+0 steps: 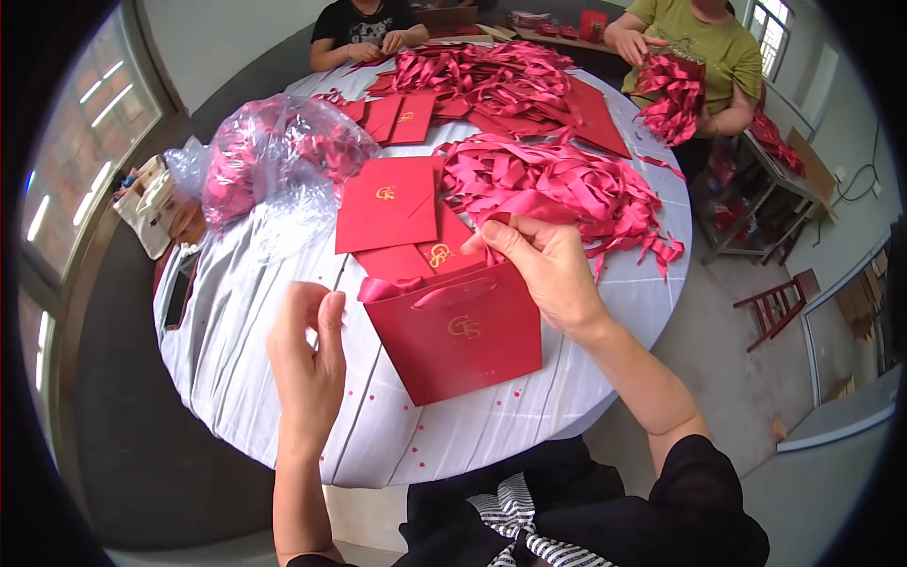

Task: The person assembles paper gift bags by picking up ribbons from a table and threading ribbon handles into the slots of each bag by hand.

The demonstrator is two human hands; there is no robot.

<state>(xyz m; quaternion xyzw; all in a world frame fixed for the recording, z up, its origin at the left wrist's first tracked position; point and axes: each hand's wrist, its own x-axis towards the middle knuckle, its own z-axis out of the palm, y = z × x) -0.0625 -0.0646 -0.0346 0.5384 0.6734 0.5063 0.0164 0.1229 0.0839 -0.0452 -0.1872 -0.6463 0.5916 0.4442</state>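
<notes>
A red paper gift bag [453, 340] with a gold emblem stands slightly tilted near the front of the table. Pink-red satin ribbon [444, 295] crosses the bag's upper front, and a loop of it bulges at the top left corner. At the bag's top right edge, my right hand [557, 279] pinches ribbon between thumb and fingers. Left of the bag, apart from it, my left hand [307, 354] is raised with loosely curled fingers and nothing visible in it. Flat red bags [385, 222] lie stacked just behind.
A heap of loose ribbons [557, 194] lies at right, with a larger pile [482, 80] beyond. A clear plastic sack [274, 156] of ribbons sits at left, near a phone [178, 298]. Two people work across the table; one holds a ribbon bunch [673, 94]. A red stool [775, 307] stands right.
</notes>
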